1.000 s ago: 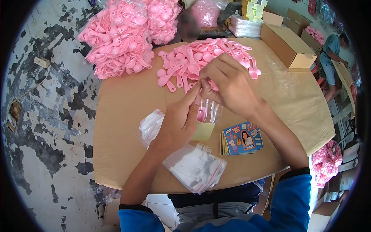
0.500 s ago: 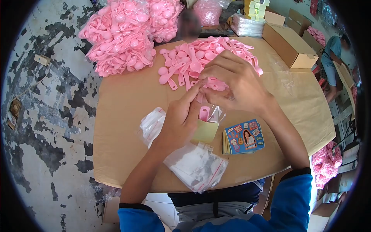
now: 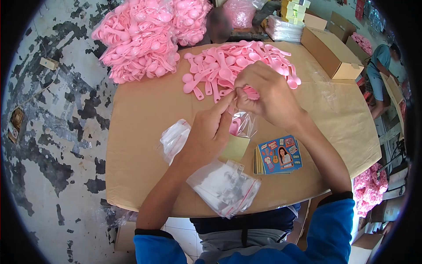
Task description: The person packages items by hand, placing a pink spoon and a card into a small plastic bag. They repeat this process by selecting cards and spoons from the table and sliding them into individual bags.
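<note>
Between my hands hangs a small clear plastic bag [image 3: 249, 126]. A pink spoon [image 3: 235, 126] shows inside it, above a pale yellow card [image 3: 236, 148]. My left hand [image 3: 206, 134] is closed, its thumb and fingers pinching the bag's upper part. With curled fingers, my right hand [image 3: 266, 94] grips the bag's top edge; the exact hold is partly hidden. Something pink shows under the right fingers. Loose pink spoons [image 3: 224, 70] lie heaped just beyond the hands. Flat clear bags [image 3: 226, 187] lie below my left wrist, and more bags [image 3: 175, 137] lie left of it.
A stack of blue printed cards [image 3: 280, 155] sits right of the bag. Big bags of pink spoons [image 3: 138, 39] stand at the back left. An open cardboard box [image 3: 332, 53] rests at the back right. Another person [image 3: 380, 70] is at the far right.
Both hands stay together at the bag's top, the right fingers shifting slightly and curling more. The bag and its pink spoon have tilted a little. The whole view has shifted slightly.
</note>
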Tool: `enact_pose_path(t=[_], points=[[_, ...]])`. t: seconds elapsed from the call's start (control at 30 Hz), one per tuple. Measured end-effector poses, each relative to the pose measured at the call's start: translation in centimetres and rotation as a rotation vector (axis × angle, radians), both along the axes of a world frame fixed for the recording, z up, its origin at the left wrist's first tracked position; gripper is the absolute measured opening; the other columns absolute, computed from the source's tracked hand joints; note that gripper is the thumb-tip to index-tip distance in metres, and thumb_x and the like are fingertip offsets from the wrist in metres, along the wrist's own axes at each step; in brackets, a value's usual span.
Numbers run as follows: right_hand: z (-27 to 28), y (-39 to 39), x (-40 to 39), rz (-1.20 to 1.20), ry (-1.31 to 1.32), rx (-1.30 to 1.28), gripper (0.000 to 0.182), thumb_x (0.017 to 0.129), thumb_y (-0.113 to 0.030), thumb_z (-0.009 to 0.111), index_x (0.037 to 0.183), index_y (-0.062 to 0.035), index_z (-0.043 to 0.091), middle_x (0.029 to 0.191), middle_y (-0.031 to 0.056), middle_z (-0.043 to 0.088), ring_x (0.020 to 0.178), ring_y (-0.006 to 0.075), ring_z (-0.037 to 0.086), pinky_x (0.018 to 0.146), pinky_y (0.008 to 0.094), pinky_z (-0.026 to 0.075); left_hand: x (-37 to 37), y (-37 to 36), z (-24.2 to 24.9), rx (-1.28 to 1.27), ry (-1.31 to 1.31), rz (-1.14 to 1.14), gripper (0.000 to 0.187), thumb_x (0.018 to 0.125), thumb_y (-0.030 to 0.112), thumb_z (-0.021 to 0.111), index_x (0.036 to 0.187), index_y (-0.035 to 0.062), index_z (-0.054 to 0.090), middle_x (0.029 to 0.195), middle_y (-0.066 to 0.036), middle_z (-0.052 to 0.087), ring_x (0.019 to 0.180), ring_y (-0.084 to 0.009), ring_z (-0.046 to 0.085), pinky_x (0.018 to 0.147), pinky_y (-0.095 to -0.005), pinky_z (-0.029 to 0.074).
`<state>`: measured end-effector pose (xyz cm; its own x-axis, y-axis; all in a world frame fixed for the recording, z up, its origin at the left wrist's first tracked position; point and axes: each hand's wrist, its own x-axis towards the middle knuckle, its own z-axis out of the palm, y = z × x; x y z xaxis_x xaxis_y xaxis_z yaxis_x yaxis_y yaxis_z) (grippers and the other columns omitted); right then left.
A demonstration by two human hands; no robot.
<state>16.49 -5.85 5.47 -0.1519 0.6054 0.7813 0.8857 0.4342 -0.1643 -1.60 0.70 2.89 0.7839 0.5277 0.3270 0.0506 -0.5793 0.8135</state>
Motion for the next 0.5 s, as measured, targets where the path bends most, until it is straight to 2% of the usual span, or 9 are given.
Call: enact_pose_path(t=[0.1,0.17,0.2,0.27,0.3,0.33,0.43,0.5], points=[[0.6,-0.4,0.0,0.061,0.388,-0.120,0.008,0.079,-0.003,0.065,0.080,-0.0029,0.057,0.081,0.0040,0.061,0.076,0.0159,0.058,0.067,0.0285,0.048,0.3,1.2,-1.3,0.066,-0.101,-0.081,0.041,0.104,0.018,0.042,0.139,-0.0022,0.043,0.097,-0.009,0.070,0.078,-0.0066,0.060,0.067,-0.0209,0.046],[1.6,-0.5,1.6,0.115,0.690,-0.152,0.006,0.084,-0.004,0.061,0.081,-0.0025,0.057,0.081,0.0009,0.059,0.075,0.0114,0.057,0.066,0.0268,0.048,0.9,1.2,-1.8,-0.136,-0.227,-0.079,0.039,0.104,0.018,0.040,0.138,-0.0016,0.044,0.096,-0.010,0.065,0.078,-0.0118,0.061,0.070,-0.0237,0.048],[2.7,-1.0,3.0,0.173,0.735,-0.190,0.014,0.091,-0.014,0.056,0.083,-0.0027,0.057,0.084,-0.0024,0.058,0.077,0.0071,0.054,0.067,0.0257,0.047,1.0,1.2,-1.6,-0.235,-0.268,-0.087,0.039,0.105,0.019,0.039,0.138,-0.0011,0.044,0.098,-0.011,0.064,0.081,-0.0135,0.062,0.072,-0.0246,0.049],[5.4,-3.1,5.0,0.158,0.778,-0.291,0.022,0.093,-0.025,0.055,0.085,-0.0040,0.056,0.080,-0.0022,0.055,0.075,0.0067,0.052,0.068,0.0236,0.045,0.9,1.1,-0.7,-0.434,-0.334,-0.109,0.039,0.106,0.023,0.036,0.137,0.0001,0.043,0.104,-0.011,0.063,0.087,-0.0161,0.064,0.076,-0.0259,0.051],[6.4,-4.0,6.9,0.267,0.722,-0.250,0.017,0.090,-0.021,0.053,0.085,-0.0053,0.055,0.079,-0.0002,0.053,0.072,0.0078,0.051,0.065,0.0229,0.043,0.8,1.2,-0.4,-0.535,-0.356,-0.126,0.039,0.106,0.025,0.035,0.136,0.0008,0.042,0.108,-0.012,0.063,0.091,-0.0170,0.066,0.078,-0.0262,0.052],[6.9,-5.1,8.8,0.372,0.663,-0.211,0.011,0.088,-0.017,0.052,0.085,-0.0067,0.053,0.078,0.0017,0.052,0.069,0.0090,0.050,0.063,0.0223,0.042,0.9,1.7,-0.5,-0.492,-0.328,-0.072,0.038,0.106,0.028,0.034,0.132,0.0012,0.041,0.109,-0.016,0.063,0.092,-0.0178,0.066,0.077,-0.0288,0.055],[5.6,-9.0,14.0,0.500,0.844,-0.340,0.031,0.091,-0.037,0.056,0.089,-0.0055,0.055,0.069,-0.0028,0.042,0.062,0.0081,0.046,0.060,0.0218,0.041,1.0,2.6,-1.1,-0.562,-0.296,-0.062,0.038,0.106,0.029,0.037,0.129,-0.0005,0.043,0.108,-0.016,0.064,0.094,-0.0175,0.066,0.077,-0.0268,0.054],[2.4,-10.9,19.4,0.192,0.973,-0.639,0.026,0.088,-0.028,0.060,0.092,-0.0022,0.059,0.071,0.0009,0.054,0.063,0.0118,0.053,0.062,0.0255,0.046,1.0,2.6,-0.8,-0.596,-0.247,-0.005,0.038,0.105,0.029,0.040,0.128,-0.0008,0.044,0.107,-0.014,0.064,0.092,-0.0166,0.066,0.076,-0.0260,0.054]])
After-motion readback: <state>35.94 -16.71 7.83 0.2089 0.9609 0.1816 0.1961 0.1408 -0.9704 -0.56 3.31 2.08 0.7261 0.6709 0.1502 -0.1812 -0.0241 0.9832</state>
